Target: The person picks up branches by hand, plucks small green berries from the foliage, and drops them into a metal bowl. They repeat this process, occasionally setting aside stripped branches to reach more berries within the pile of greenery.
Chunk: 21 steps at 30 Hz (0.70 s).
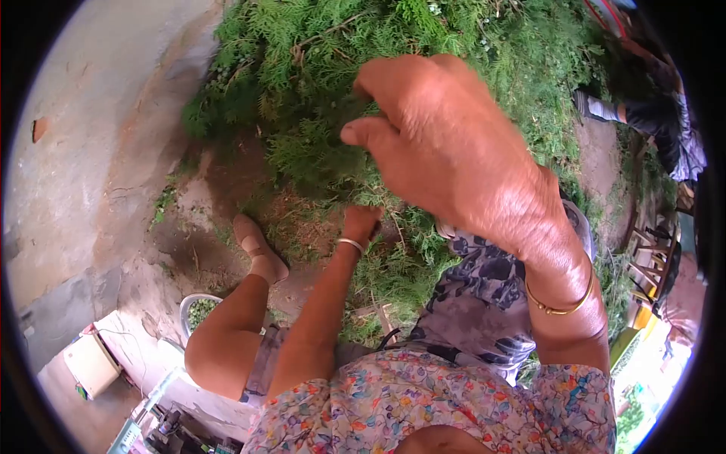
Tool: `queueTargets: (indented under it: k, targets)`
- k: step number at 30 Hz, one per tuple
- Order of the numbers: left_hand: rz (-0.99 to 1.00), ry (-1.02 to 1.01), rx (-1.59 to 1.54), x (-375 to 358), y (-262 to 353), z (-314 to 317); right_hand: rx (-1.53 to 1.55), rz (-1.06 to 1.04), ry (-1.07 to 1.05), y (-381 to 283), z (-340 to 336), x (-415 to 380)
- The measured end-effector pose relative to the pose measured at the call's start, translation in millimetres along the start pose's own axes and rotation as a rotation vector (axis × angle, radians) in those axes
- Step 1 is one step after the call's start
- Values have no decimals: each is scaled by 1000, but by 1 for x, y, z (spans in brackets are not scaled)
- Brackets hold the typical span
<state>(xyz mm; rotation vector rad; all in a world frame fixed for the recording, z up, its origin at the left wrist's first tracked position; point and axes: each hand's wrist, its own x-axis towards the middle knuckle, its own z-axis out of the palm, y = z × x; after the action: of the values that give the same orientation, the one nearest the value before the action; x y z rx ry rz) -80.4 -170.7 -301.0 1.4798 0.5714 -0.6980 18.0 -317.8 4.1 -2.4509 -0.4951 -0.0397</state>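
Cut evergreen branches (318, 53), heaped on the ground before one person; two hands, bare, at and above the pile.
Heap: in front of the body, its near edge reaching between the legs, presumably so that both hands can get at it; wall (106, 129) at its left. Basin (183, 318), holding green bits: beside the left leg (223, 356), a spot likely chosen for easy reach. Right hand (461, 144): raised near the camera, elbow bent, back upward, thumb and forefinger apart at their tips. Left hand (363, 222): low over the sprigs, arm extended, fingers curled inward. Fingers being partly hidden, whether either hand grasps a sprig cannot be told.
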Motion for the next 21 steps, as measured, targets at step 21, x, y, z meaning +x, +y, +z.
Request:
queueTargets:
  k: [21]
  targets:
    - [437,-84,249,-107,102,2,-112,149,-190,-6,17,6]
